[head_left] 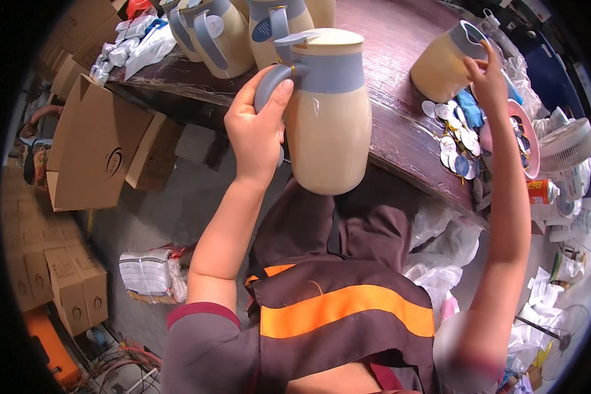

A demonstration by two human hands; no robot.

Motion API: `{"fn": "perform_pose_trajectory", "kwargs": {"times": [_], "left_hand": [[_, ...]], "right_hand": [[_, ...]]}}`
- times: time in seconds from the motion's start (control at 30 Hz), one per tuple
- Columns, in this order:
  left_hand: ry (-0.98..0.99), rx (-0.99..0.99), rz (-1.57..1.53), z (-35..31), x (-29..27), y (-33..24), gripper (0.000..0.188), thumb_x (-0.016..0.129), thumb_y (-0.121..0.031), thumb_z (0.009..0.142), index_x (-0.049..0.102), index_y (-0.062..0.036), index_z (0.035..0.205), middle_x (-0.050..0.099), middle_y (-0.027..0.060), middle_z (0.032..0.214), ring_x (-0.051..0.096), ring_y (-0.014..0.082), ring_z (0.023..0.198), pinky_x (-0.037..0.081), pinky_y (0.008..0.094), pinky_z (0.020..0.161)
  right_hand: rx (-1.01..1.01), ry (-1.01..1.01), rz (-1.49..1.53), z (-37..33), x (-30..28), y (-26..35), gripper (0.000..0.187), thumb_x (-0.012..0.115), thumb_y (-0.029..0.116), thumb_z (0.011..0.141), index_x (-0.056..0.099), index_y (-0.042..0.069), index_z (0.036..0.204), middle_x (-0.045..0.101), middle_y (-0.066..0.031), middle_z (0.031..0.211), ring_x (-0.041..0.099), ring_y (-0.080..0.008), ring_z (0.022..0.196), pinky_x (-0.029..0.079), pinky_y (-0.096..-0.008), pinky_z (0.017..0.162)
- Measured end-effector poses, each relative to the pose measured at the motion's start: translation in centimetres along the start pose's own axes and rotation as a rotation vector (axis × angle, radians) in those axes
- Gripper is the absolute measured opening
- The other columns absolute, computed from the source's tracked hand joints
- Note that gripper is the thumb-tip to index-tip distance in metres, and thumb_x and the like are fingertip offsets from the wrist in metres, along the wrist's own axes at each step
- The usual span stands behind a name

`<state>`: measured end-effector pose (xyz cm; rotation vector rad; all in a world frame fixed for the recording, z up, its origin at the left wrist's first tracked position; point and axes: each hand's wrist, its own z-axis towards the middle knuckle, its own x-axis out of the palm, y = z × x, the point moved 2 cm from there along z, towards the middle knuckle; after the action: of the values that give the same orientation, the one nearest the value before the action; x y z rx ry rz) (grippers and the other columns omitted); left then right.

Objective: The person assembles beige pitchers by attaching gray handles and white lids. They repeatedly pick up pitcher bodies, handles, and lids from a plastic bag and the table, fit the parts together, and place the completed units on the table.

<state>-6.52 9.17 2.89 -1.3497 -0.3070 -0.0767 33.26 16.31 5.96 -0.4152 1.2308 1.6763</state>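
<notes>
My left hand (259, 121) is closed round the grey handle of a cream thermos jug (330, 125) with a grey collar and a cream lid. A thin gold tie loops round the top of its handle. The jug is held up in front of the table's edge, over my lap. At the far right, my right hand (487, 77) grips a second thermos jug (437, 65) near its grey rim. That one leans, and its top shows no lid. Round paper tags (458, 141) with gold strings lie in a heap beside my right forearm.
More cream-and-grey jugs (226, 49) stand at the back left of the dark table (400, 125). A pink basin (528, 141) and a white fan (566, 148) are at the right. Cardboard boxes (102, 141) stand on the left, with a wrapped bundle (152, 276) below.
</notes>
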Motion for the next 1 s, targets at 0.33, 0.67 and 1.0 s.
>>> {"fn": "perform_pose_trajectory", "kwargs": {"times": [0.33,0.67,1.0], "left_hand": [[-0.259,0.456,0.379,4.5,-0.6,3.0,0.027,0.073,-0.021,0.086,0.067,0.0008,0.099,0.062,-0.0016,0.081,0.052,0.0052,0.074,0.044,0.0212,0.068],[-0.017,0.803,0.802,5.9,2.0,0.1,0.063,0.072,-0.024,0.081,0.043,-0.0007,0.133,0.052,0.0203,0.126,0.05,0.0346,0.116,0.04,0.0415,0.098],[0.617,-0.145,0.211,-5.5,7.5,4.7,0.013,0.062,-0.014,0.093,0.066,-0.0019,0.095,0.047,-0.0053,0.057,0.037,0.0008,0.046,0.026,0.0194,0.042]], "right_hand": [[0.016,-0.061,-0.32,4.0,1.4,-1.6,0.038,0.06,0.039,0.087,0.06,0.012,0.115,0.069,-0.0171,0.103,0.066,-0.0346,0.096,0.049,-0.0424,0.082],[-0.364,-0.253,0.197,-8.1,-2.2,4.7,0.018,0.066,0.012,0.088,0.061,0.004,0.103,0.065,-0.0075,0.084,0.063,-0.0156,0.077,0.049,-0.028,0.07],[0.167,-0.076,0.71,-26.9,-5.3,-1.4,0.012,0.063,0.011,0.09,0.06,0.0,0.096,0.065,-0.0044,0.089,0.061,-0.0094,0.079,0.049,-0.0255,0.072]]}}
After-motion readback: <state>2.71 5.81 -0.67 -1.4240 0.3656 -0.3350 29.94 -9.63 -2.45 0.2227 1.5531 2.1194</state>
